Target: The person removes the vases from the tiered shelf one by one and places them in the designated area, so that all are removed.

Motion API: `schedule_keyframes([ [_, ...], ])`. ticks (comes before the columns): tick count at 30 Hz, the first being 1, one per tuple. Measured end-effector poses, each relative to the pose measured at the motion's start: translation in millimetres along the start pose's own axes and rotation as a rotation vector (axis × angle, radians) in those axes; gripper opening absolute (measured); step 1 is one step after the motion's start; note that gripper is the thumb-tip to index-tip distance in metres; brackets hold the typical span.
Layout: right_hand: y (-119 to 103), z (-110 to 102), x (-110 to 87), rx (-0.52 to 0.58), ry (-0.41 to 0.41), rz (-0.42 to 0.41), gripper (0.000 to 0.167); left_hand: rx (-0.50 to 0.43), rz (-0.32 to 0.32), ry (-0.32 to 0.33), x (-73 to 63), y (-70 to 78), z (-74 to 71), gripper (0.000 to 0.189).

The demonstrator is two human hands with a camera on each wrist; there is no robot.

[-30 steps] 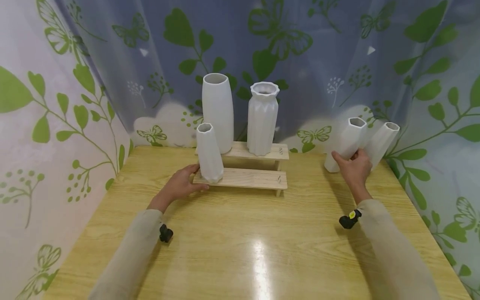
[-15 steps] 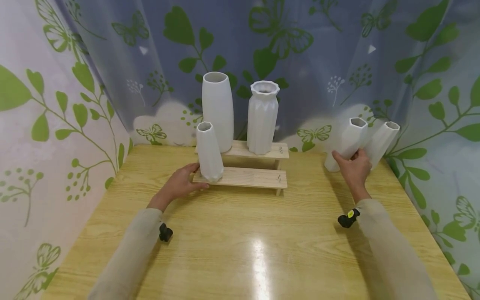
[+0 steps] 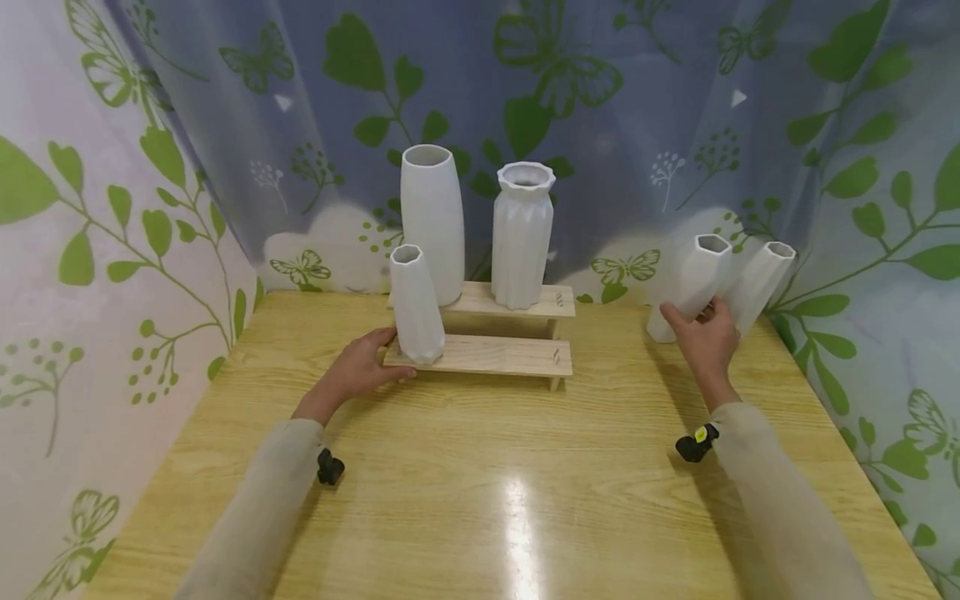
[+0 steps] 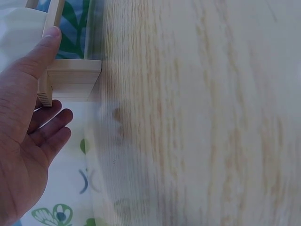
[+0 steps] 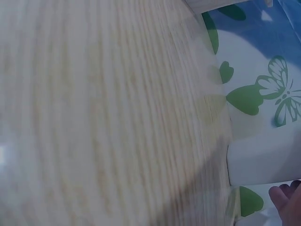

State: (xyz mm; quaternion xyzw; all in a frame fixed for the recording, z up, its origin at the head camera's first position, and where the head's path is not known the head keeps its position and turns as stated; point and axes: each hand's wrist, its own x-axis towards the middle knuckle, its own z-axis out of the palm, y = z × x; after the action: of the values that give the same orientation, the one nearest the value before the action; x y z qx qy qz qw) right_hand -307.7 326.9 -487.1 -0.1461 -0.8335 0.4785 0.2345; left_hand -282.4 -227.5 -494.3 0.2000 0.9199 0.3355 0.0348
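My left hand [image 3: 356, 367] grips the left end of a two-step wooden stand [image 3: 502, 356]. In the left wrist view, the thumb lies along the board's edge and the other fingers curve past the end of the stand [image 4: 73, 70]. A small white faceted vase [image 3: 417, 308] stands on the lower step beside that hand. My right hand [image 3: 707, 346] holds a white vase with a six-sided mouth [image 3: 699, 271] at the far right, thumb on its near left side. Only a few fingertips [image 5: 278, 197] and the vase's lower side [image 5: 263, 162] show in the right wrist view.
On the upper step stand a tall smooth white vase [image 3: 435, 225] and a white vase with a ruffled rim [image 3: 521, 242]. Another slim white vase [image 3: 765, 287] is just right of the held one. A patterned curtain [image 3: 630, 125] hangs behind the wooden table [image 3: 420, 483].
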Motion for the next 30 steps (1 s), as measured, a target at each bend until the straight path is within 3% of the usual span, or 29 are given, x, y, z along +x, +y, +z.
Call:
schedule_keyframes([
  [16,-5.1,-21.7,-25.6,0.039,-0.032,0.091,0.085,-0.016,-0.005,-0.002,-1.1,-1.0,-0.3,0.088],
  [30,-4.7,-30.7,-43.6,0.002,-0.023,0.070,0.077,-0.012,-0.003,-0.005,0.2,-1.0,1.4,0.089],
])
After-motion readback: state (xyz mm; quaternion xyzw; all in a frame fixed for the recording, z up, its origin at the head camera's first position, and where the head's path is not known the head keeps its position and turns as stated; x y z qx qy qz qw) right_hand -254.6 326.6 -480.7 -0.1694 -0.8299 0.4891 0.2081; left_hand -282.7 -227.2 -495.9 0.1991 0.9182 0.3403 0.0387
